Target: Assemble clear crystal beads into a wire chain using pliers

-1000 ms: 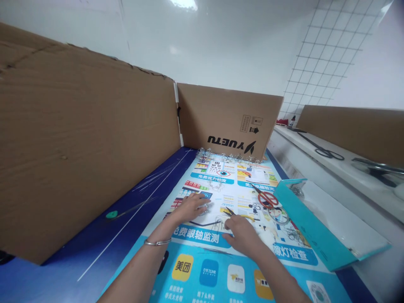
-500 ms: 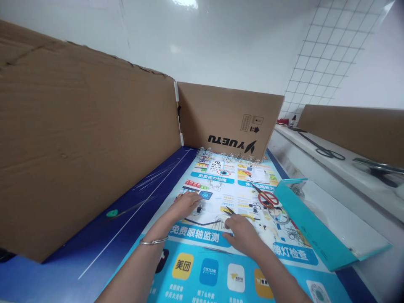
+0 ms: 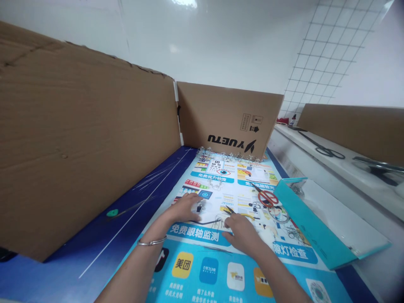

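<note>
My left hand point(image 3: 185, 208) is above the printed sheet point(image 3: 208, 248), fingers and thumb apart, beside a small clear and dark item point(image 3: 200, 206) too small to name. My right hand point(image 3: 241, 232) is low over the sheet with curled fingers. Thin wires point(image 3: 220, 222) lie by its fingertips; what it pinches, if anything, is hidden. Just beyond its knuckles are pliers point(image 3: 229, 210) with dark jaws and a yellow handle, partly covered by the hand. I cannot tell whether the hand touches them. A loop of clear beads point(image 3: 215, 184) lies farther back.
Red-handled scissors point(image 3: 267, 198), a wire coil point(image 3: 278, 215) and loose wires point(image 3: 295, 233) lie on the right. A turquoise box point(image 3: 315, 227) stands beside them. Cardboard panels point(image 3: 94, 139) close the left and back. A green-ended tool point(image 3: 112, 213) lies left. Beaded pieces point(image 3: 233, 158) line the back.
My left hand has opened, its thumb now spread from the fingers toward me. My right hand and the pliers have stayed almost in place.
</note>
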`<control>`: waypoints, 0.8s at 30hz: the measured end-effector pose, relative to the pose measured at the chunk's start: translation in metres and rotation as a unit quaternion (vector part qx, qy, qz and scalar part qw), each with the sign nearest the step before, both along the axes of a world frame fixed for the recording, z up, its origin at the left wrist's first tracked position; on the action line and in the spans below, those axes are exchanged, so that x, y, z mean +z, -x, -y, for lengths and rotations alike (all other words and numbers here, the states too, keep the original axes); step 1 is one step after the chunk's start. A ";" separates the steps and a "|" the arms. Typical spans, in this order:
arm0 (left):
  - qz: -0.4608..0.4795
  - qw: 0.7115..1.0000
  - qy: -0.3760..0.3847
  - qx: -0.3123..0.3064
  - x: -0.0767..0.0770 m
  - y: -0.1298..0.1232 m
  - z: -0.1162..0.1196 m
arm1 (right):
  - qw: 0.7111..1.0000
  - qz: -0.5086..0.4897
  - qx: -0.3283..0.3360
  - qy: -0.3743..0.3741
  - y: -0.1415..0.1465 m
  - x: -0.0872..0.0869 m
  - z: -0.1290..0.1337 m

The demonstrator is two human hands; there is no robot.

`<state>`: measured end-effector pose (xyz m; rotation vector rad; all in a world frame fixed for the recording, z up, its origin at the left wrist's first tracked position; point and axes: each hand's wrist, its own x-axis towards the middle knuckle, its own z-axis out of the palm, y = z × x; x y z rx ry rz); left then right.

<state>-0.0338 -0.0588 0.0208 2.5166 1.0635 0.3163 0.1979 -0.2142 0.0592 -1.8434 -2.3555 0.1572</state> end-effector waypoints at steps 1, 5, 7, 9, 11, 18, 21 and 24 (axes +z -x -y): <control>-0.002 1.000 0.001 0.001 -0.001 0.000 -0.001 | 1.000 0.001 0.000 -0.001 0.000 0.000 0.000; -0.005 1.000 0.001 -0.001 -0.003 0.003 -0.005 | 1.000 0.010 -0.001 -0.002 0.000 -0.002 0.000; -0.006 1.000 0.000 -0.004 -0.002 0.004 -0.005 | 1.000 0.013 -0.001 0.000 0.000 -0.002 0.000; -0.006 1.000 -0.002 -0.006 -0.001 0.004 -0.005 | 1.000 0.015 -0.001 0.000 0.000 -0.002 -0.001; -0.005 1.000 -0.002 -0.008 0.001 0.003 -0.004 | 1.000 0.013 0.000 -0.001 0.000 -0.002 -0.001; -0.006 1.000 0.015 -0.004 0.002 0.008 -0.004 | 1.000 0.002 0.001 -0.015 -0.001 -0.003 -0.001; -0.005 1.000 0.026 -0.005 0.003 0.011 -0.005 | 1.000 0.002 0.001 -0.016 -0.001 -0.003 0.000; 0.002 1.000 0.029 -0.001 0.004 0.012 -0.006 | 1.000 0.002 0.000 -0.018 -0.001 -0.003 0.000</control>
